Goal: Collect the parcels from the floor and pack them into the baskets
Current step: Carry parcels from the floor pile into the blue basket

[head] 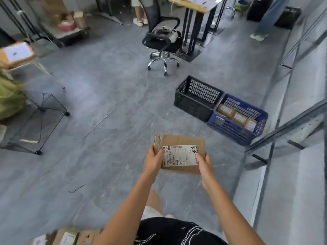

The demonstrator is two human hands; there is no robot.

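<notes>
The flat brown cardboard parcel [179, 152] sits between both hands, with the black plastic basket [196, 99] left of the blue plastic basket [237, 121] ahead.

Grey tiled floor [99, 96]; 1 black office chair [161, 39] beside a wooden desk [192, 5]; glass partition [300, 96] along the right.

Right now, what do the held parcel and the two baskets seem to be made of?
Parcel: brown matte cardboard, apparently, with creases and a white paper label. Black basket and blue basket: probably moulded plastic, judging by their regular lattice walls.
</notes>
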